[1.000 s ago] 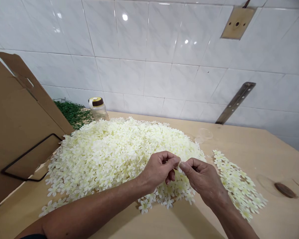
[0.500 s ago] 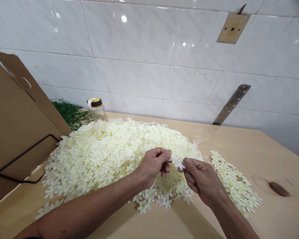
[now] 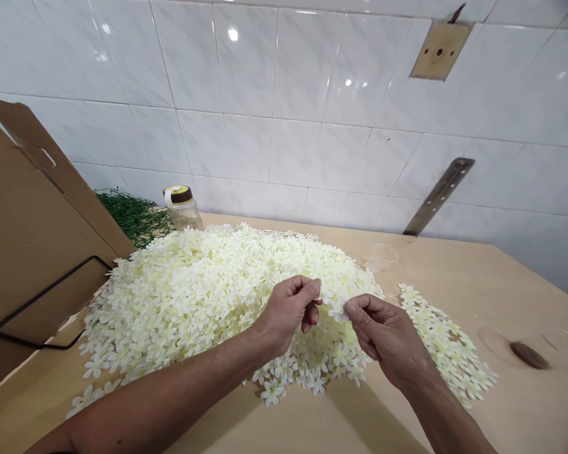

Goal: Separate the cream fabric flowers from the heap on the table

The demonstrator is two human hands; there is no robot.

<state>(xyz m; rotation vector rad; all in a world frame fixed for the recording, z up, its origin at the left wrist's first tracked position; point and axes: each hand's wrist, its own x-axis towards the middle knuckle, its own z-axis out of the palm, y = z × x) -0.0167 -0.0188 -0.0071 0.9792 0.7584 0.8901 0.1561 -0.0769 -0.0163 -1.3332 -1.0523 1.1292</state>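
Observation:
A large heap of white artificial flowers (image 3: pixel 194 296) with pale yellow centres spreads over the table in front of me. My right hand (image 3: pixel 383 337) pinches a white artificial flower (image 3: pixel 337 313) between thumb and forefinger, above the heap's right side. Just left of it, my left hand (image 3: pixel 291 312) is closed in a pinch. White petals show by its fingertips, but against the heap I cannot make out what it holds. A small gap separates the two hands. To the right of my right hand lies a narrow strip of similar flowers (image 3: pixel 447 343).
A cardboard box (image 3: pixel 33 239) stands at the left with a black wire frame (image 3: pixel 42 296) against it. Behind the heap are a clear bottle (image 3: pixel 183 211) and green plastic foliage (image 3: pixel 132 214). On the right, the table (image 3: pixel 515 296) bears a dark brown oval (image 3: pixel 529 355). Tiled wall behind.
My hands have drawn slightly apart, the left moving a little left and both slightly up. The flower at my right fingertips now shows more separately. The view has shifted slightly.

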